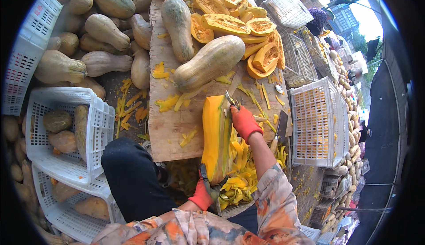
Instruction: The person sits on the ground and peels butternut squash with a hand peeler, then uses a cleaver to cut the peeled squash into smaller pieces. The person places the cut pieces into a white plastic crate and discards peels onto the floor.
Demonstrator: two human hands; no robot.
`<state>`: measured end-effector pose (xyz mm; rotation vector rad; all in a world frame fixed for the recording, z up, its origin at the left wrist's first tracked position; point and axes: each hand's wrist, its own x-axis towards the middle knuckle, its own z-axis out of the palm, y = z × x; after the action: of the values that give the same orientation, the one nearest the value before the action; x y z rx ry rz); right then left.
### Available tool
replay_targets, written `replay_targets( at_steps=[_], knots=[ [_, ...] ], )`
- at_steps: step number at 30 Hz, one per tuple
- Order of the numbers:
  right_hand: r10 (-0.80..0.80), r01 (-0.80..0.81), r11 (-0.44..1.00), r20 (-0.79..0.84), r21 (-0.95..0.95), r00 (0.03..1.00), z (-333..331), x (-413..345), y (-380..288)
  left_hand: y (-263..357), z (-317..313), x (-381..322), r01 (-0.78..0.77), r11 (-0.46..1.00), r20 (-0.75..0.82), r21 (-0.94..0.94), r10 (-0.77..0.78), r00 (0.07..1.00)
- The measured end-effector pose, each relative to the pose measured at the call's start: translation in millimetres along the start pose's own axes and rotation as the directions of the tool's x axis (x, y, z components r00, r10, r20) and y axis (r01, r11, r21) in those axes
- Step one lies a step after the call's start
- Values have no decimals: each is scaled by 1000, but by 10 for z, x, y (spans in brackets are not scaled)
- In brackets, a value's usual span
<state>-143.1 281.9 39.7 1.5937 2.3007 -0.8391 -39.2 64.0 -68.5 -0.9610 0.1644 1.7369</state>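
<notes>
A partly peeled squash (215, 135) lies lengthwise over the near edge of the wooden board (172, 125), bright yellow on its left side and still streaked with green skin on its right. My left hand (205, 190), in a red and dark glove, grips its near end from below. Gloved in red, my right hand (245, 122) holds a metal peeler (231, 99) against the far right end. Two whole tan squashes (209, 64) rest just beyond. Yellow peelings (240, 173) are heaped beneath the squash, right of my left hand.
A cleaver (281, 125) lies at the board's right edge. Halved squashes (229, 22) are piled at the back. White plastic crates (313, 125) stand right, and another crate (59, 95) holds squashes at left. Whole squashes (106, 29) are heaped back left. A person (317, 19) is at far right.
</notes>
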Motion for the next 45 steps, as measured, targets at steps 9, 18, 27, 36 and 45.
replay_targets(
  at_steps=[9, 18, 27, 36, 45],
  knots=[
    [-130, 51, 928, -193, -369, 972, 582, -566, 312, 39, -31, 182, -17, 999, 66, -44, 20, 998],
    [-118, 119, 939, 24, -322, 993, 468, -1785, 908, 7, -38, 143, -25, 999, 186, 23, 20, 982],
    [-235, 119, 900, -237, -419, 943, 426, -165, -98, -24, -7, 159, -99, 995, 103, -30, 101, 990],
    [-17, 33, 888, 38, -459, 999, 708, -2206, 1064, -19, -137, 183, -166, 962, 278, 216, 103, 955],
    [-253, 125, 890, -248, -439, 935, 107, -82, -298, -23, 38, 125, -44, 993, 115, -107, 56, 992]
  ],
)
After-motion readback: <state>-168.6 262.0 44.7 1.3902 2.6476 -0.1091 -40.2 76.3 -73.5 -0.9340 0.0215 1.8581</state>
